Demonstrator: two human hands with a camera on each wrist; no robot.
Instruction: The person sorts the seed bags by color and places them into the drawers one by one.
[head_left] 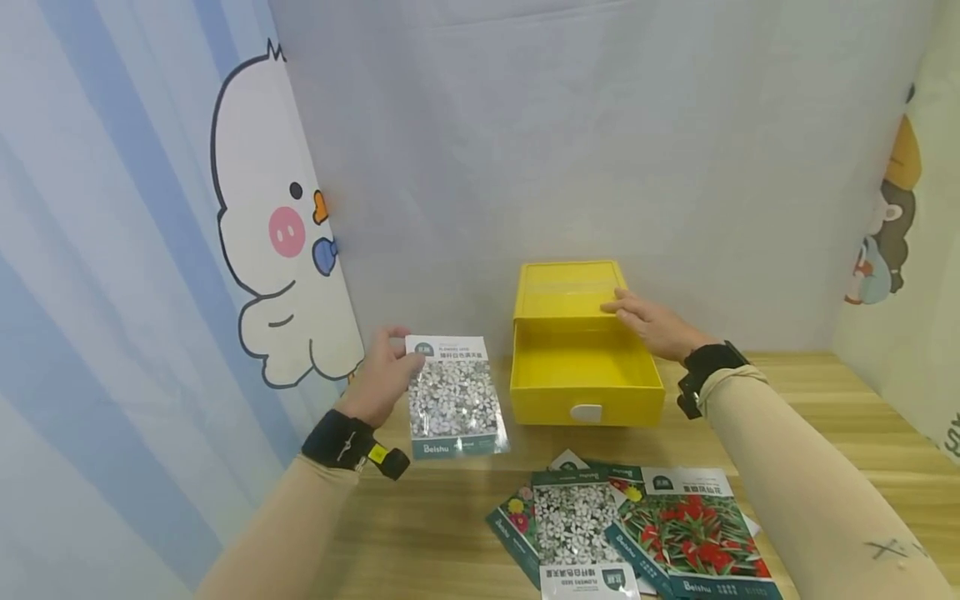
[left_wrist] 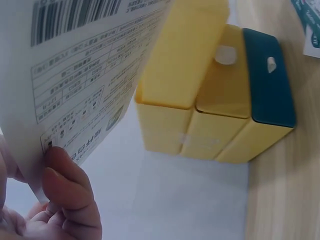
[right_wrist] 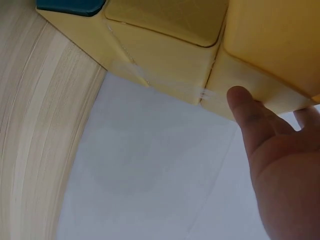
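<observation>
My left hand (head_left: 381, 382) pinches a seed packet (head_left: 455, 404) by its upper left edge, thumb on the front. White flowers are printed on the front; the left wrist view shows its printed back with a barcode. To its right stands a yellow drawer unit (head_left: 567, 289) with its top drawer (head_left: 543, 407) pulled out, the inside floor showing. On the unit's right top edge rests my right hand (head_left: 654, 323), fingers extended over the top and thumb against the side in the right wrist view.
Several seed packets lie overlapping on the wooden table in front of the unit, among them a white-flower packet (head_left: 577, 525) and a red-flower packet (head_left: 697, 533). Below the pulled-out drawer are a closed yellow drawer (left_wrist: 225, 90) and a dark green one (left_wrist: 272, 90). Grey cloth (head_left: 600, 125) hangs behind.
</observation>
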